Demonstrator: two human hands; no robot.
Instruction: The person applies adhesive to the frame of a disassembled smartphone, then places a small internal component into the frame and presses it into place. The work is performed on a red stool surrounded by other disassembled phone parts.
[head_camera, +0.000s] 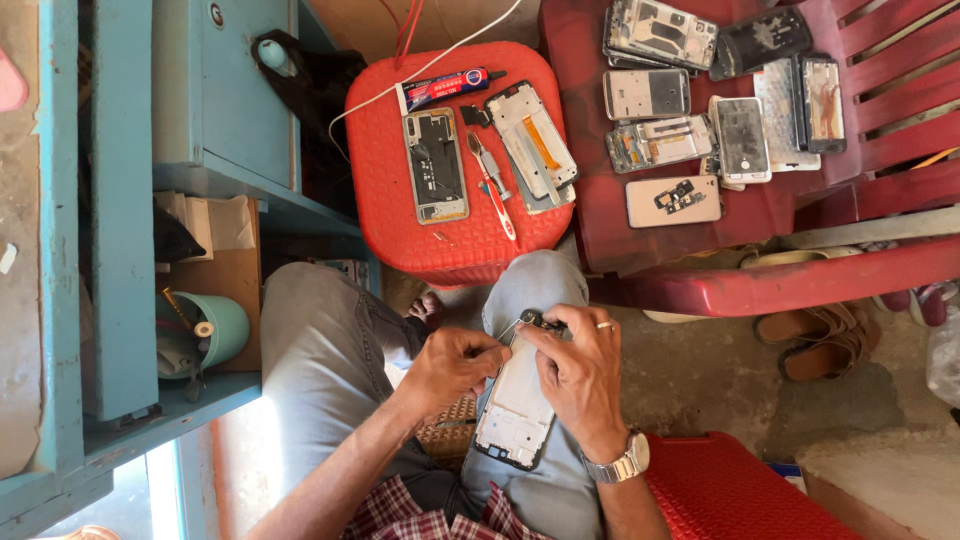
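Note:
A white phone frame (517, 405) lies on my right thigh. My right hand (580, 375) presses on its upper part and pinches a small dark part (530, 319) at its top edge. My left hand (452, 365) holds thin metal tweezers (508, 329) whose tip reaches that dark part. A ring sits on my right hand and a metal watch (620, 464) on that wrist.
A red stool (455, 245) ahead carries an opened phone (436, 165), another phone frame (533, 140), a red-handled tool (497, 195) and a glue tube (445, 88). A red chair (760, 280) at right holds several dismantled phones. Blue shelves (120, 250) stand at left, sandals (825, 340) on the floor.

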